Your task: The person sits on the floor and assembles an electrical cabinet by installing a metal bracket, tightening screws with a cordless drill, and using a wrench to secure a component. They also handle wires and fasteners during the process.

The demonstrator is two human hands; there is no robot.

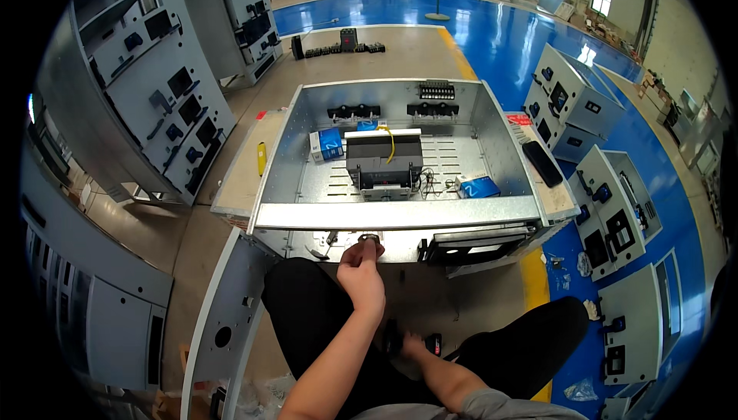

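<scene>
In front of me lies a galvanized metal cabinet (400, 215) with its door (219, 320) swung out to the left. My left hand (361, 275) is raised at its front opening, fingertips pinched on a small dark metal part (370, 238) whose kind I cannot make out. Lower down, between my knees, my right hand (414, 345) closes round a black cordless drill (393, 337), partly lost against my dark trousers. Inside the cabinet sits a large dark grey circuit breaker (384, 157) with a yellow cable (391, 143) over it.
Blue-and-white boxes (327, 145) and black wires (434, 183) lie in the cabinet. A black frame (480, 247) rests at its right front. A phone (542, 163) and a yellow tool (262, 159) lie on the boards alongside. Tall panels (165, 105) stand left; smaller cabinets (623, 224) stand right.
</scene>
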